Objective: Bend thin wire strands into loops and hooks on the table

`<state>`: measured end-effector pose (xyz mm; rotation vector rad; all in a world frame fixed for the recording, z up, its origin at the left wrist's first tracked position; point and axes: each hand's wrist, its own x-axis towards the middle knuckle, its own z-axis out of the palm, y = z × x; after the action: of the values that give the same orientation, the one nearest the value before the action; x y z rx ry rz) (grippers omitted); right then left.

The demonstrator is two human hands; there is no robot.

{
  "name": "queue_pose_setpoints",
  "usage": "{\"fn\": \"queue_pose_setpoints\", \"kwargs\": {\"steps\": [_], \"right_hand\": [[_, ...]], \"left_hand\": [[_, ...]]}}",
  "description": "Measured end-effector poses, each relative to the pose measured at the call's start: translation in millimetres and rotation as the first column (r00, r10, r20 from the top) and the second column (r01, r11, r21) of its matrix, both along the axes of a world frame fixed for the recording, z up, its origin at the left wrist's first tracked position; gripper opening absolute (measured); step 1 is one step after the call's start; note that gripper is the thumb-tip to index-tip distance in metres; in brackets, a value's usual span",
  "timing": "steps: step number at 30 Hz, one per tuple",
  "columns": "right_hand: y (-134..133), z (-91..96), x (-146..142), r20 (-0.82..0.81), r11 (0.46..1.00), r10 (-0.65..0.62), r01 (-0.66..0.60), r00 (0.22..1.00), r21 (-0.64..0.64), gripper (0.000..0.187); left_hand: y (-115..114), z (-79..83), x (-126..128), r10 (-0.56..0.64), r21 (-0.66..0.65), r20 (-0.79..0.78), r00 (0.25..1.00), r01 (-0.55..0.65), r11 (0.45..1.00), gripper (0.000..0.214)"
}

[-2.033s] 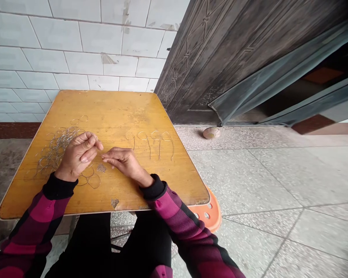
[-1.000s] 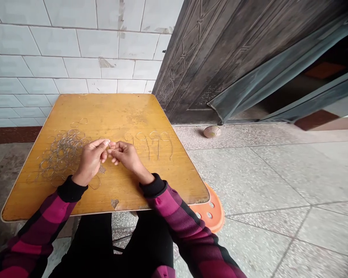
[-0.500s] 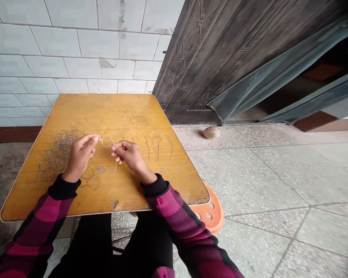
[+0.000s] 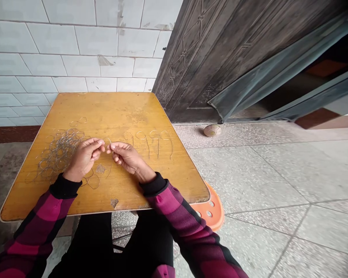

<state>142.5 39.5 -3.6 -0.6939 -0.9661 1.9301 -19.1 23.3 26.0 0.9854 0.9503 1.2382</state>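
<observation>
A thin bent wire loop [image 4: 109,142] with a long tail hangs between my fingertips above the middle of the yellow wooden tabletop [image 4: 110,110]. My right hand [image 4: 125,158] pinches it, and my left hand [image 4: 83,157] has its fingertips closed at the loop's left side. Under my left hand lies a tangled heap of wire loops [image 4: 59,152]. More loops [image 4: 92,181] lie near my left wrist. To the right of my hands stands a row of several hook-shaped wires [image 4: 149,141], all apart from my fingers.
A dark embossed metal door [image 4: 208,58] stands beyond the table's right edge, beside a white tiled wall [image 4: 75,46]. A grey curtain [image 4: 278,81] hangs at the doorway. An orange stool [image 4: 212,211] is under the table's right corner. A small round object [image 4: 212,130] rests on the speckled floor.
My left hand has moved right and closed at the wire loop. My hands are now closer together, and the wire's tail is less visible below them.
</observation>
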Motion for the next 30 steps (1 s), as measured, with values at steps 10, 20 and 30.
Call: {"fn": "queue_pose_setpoints", "kwargs": {"steps": [10, 20, 30], "right_hand": [[-4.7, -4.8, -7.7, 0.024, 0.995, -0.044, 0.042, 0.999, 0.088, 0.034], [-6.6, -6.2, -11.4, -0.036, 0.991, -0.123, 0.124, 0.992, 0.055, 0.025], [-7.6, -6.3, -16.3, -0.124, 0.997, -0.082, 0.081, 0.989, -0.013, 0.026]], "left_hand": [[4.3, -4.7, -1.1, -0.049, -0.01, 0.047, 0.998, 0.05, 0.999, 0.02], [0.6, -7.1, 8.4, -0.001, -0.029, 0.135, 0.991, 0.005, 1.0, 0.017], [-2.9, -3.1, 11.2, 0.036, -0.029, 0.102, 0.994, -0.033, 0.999, 0.02]]}}
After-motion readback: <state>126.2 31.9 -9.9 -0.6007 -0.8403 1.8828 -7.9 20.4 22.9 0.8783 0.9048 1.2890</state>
